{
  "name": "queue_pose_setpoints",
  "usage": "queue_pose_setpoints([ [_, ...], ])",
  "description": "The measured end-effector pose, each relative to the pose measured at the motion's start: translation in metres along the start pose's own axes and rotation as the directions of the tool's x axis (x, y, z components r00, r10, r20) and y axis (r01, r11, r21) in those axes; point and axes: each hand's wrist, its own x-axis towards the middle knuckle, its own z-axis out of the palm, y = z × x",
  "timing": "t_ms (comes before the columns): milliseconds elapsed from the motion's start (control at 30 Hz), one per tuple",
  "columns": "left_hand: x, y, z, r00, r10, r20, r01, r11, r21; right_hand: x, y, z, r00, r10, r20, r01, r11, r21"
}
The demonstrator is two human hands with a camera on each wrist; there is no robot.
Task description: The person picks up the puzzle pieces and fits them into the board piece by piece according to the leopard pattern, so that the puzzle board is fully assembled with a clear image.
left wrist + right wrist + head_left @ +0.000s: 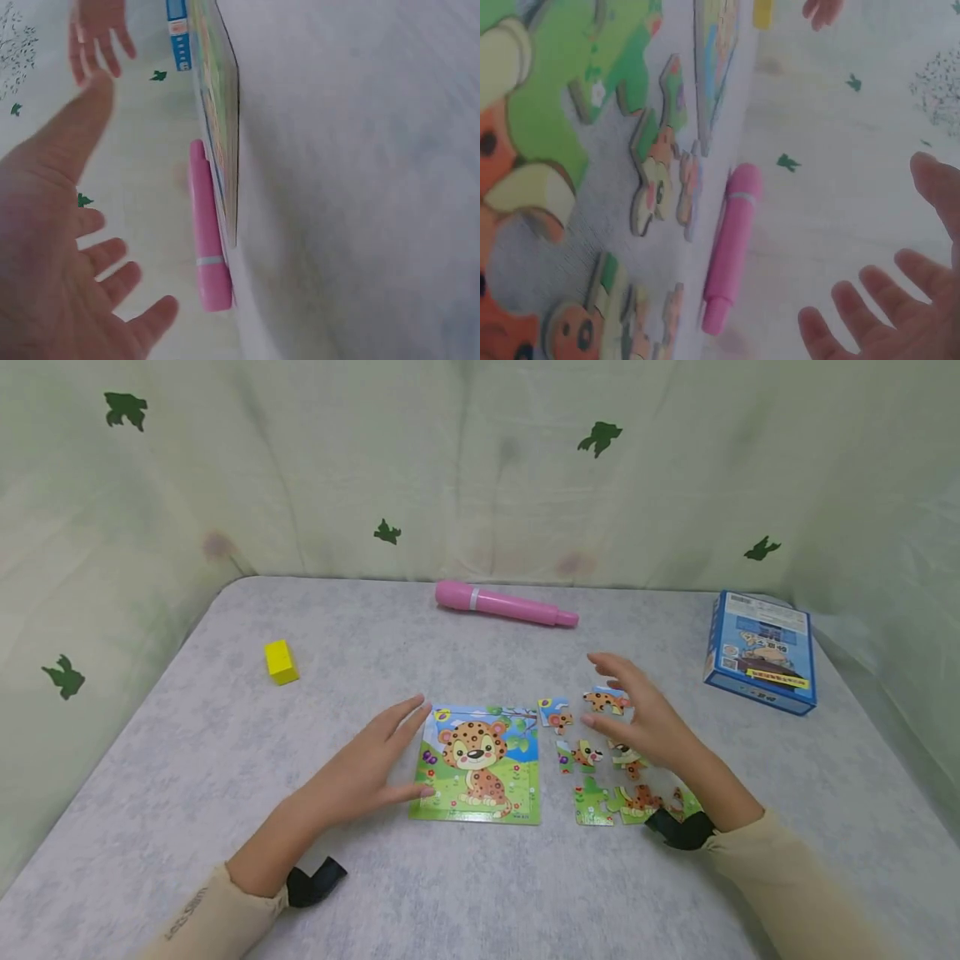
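Observation:
A square puzzle board (476, 764) with a cartoon leopard picture lies flat at the middle of the table. My left hand (367, 768) hovers at its left edge, fingers spread, holding nothing; the left wrist view shows its thumb and fingers apart from the board's side (225, 112). Loose jigsaw pieces (594, 802) with leopard and grass parts lie scattered right of the board. Over them hangs my right hand (648, 718), fingers loosely bent and apart, hiding some of the pieces. In the right wrist view its fingers hold nothing, and several pieces (656, 176) lie below.
Behind the board lies a pink marker-shaped stick (510, 606). A blue box (761, 652) sits at the back right of the table. On the left is a small yellow block (281, 662). A pale curtain (465, 468) with green leaf-like shapes hangs behind the table.

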Motion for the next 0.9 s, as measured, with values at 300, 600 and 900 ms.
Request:
queue_pose_setpoints([
  [300,0.001,-0.018,0.014,0.976,-0.163,0.146,0.198,0.944,-0.266,0.010,0.020,0.021,0.988,0.116,0.105,-0.129,0.983,0.128],
  [600,-0.002,-0.029,0.023,0.981,-0.118,0.154,0.159,0.943,-0.291,0.009,0.043,0.030,0.954,0.173,0.244,-0.201,0.975,0.094],
  [900,-0.002,-0.032,0.025,0.985,-0.097,0.141,0.134,0.951,-0.280,0.011,0.044,0.036,0.967,0.124,0.224,-0.113,0.992,-0.063],
])
